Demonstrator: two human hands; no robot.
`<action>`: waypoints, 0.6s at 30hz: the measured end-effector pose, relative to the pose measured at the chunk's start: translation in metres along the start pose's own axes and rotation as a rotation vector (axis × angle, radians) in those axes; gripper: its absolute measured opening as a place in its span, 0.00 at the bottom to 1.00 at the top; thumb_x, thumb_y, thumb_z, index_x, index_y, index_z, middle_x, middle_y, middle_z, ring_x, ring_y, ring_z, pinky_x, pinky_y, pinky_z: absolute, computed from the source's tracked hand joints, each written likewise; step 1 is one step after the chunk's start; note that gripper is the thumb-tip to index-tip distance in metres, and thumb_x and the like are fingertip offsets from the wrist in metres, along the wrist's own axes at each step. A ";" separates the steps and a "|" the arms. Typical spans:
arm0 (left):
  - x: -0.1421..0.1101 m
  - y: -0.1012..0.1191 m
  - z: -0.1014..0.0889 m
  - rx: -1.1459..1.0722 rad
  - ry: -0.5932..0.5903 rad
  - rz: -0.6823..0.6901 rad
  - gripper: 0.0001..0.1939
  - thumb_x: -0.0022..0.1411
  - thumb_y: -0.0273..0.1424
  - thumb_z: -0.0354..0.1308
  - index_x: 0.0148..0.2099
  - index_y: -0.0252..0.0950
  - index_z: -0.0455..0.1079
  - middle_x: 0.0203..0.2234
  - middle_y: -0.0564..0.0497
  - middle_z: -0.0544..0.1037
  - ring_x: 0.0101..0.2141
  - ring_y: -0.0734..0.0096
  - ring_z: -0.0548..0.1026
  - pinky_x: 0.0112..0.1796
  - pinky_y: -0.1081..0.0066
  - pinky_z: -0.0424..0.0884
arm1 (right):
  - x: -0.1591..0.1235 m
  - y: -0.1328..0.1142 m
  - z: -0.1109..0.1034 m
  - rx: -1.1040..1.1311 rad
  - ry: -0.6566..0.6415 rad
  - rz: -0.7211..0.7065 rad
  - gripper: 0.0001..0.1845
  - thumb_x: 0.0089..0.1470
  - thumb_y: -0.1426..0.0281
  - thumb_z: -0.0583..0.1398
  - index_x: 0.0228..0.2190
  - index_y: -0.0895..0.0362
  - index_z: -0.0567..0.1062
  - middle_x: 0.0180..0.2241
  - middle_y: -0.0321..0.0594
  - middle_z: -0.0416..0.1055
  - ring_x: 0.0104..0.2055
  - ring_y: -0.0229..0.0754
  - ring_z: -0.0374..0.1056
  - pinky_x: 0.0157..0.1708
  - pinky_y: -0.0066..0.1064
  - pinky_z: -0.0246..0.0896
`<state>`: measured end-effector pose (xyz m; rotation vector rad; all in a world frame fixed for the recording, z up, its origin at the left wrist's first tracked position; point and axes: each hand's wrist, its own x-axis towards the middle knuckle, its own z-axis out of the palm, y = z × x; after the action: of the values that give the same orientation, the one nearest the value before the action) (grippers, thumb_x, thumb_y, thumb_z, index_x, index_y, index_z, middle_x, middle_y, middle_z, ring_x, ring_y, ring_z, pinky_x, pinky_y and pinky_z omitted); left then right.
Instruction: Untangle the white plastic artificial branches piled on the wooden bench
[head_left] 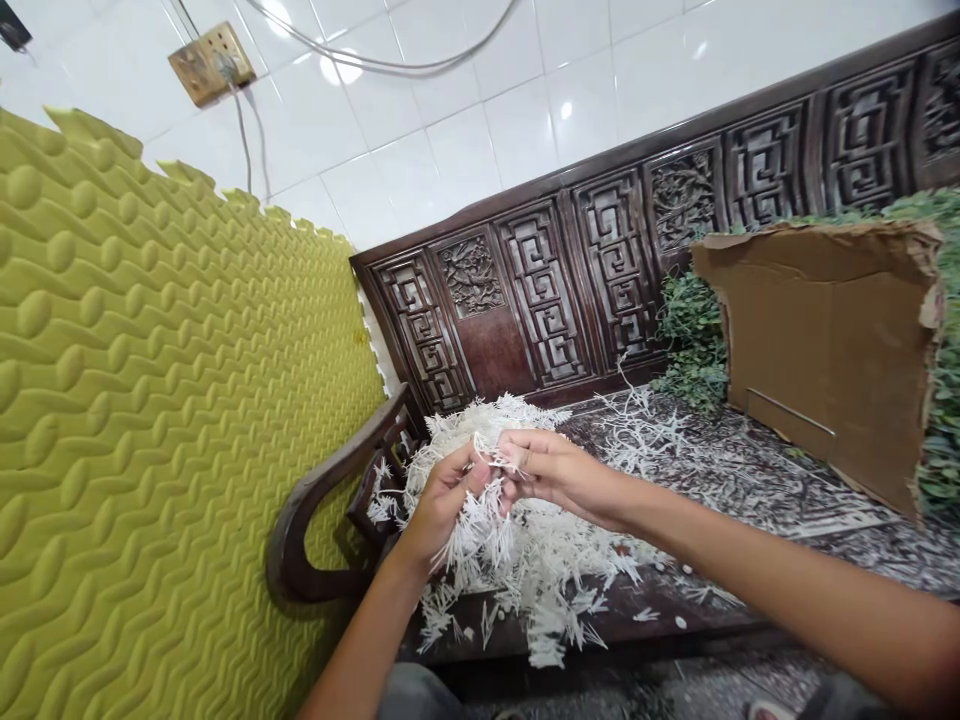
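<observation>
A heap of white plastic sprigs [525,560] lies on the seat of a dark carved wooden bench [570,290]. Both my hands are over this heap. My left hand [442,500] is closed around a bunch of the white sprigs, which hang down below it. My right hand [551,468] meets it from the right, its fingertips pinched on the top of the same bunch.
A yellow-green embossed foam mat [165,400] stands at the left beside the bench's armrest [330,490]. A torn cardboard sheet [825,340] leans at the right with green foliage [694,335] behind it. Loose white sprigs [645,420] are scattered on the seat. A socket [211,62] hangs on the tiled wall.
</observation>
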<state>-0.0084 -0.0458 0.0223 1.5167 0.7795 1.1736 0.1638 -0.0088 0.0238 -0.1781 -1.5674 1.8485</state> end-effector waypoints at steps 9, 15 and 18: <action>0.000 0.004 0.001 -0.288 0.220 -0.001 0.13 0.54 0.39 0.64 0.30 0.36 0.66 0.24 0.55 0.64 0.23 0.78 0.61 0.28 0.75 0.63 | -0.003 -0.008 0.001 0.158 -0.078 -0.050 0.08 0.58 0.73 0.56 0.26 0.59 0.67 0.28 0.36 0.63 0.35 0.37 0.67 0.52 0.39 0.59; 0.002 0.012 -0.005 -0.070 0.316 0.127 0.16 0.58 0.42 0.58 0.29 0.37 0.59 0.24 0.55 0.63 0.23 0.76 0.60 0.26 0.73 0.59 | -0.003 -0.018 -0.008 -0.410 0.161 -0.080 0.12 0.59 0.67 0.50 0.23 0.55 0.59 0.27 0.39 0.62 0.34 0.40 0.65 0.42 0.36 0.64; 0.000 0.008 -0.009 0.146 0.364 0.190 0.15 0.61 0.39 0.56 0.29 0.36 0.58 0.24 0.55 0.62 0.25 0.76 0.60 0.28 0.74 0.58 | -0.001 -0.011 -0.029 -0.870 0.353 -0.027 0.18 0.58 0.64 0.50 0.19 0.54 0.56 0.20 0.34 0.57 0.25 0.37 0.59 0.27 0.31 0.58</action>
<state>-0.0174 -0.0445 0.0299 1.5418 0.9958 1.5927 0.1836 0.0146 0.0262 -0.8136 -1.9782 0.9296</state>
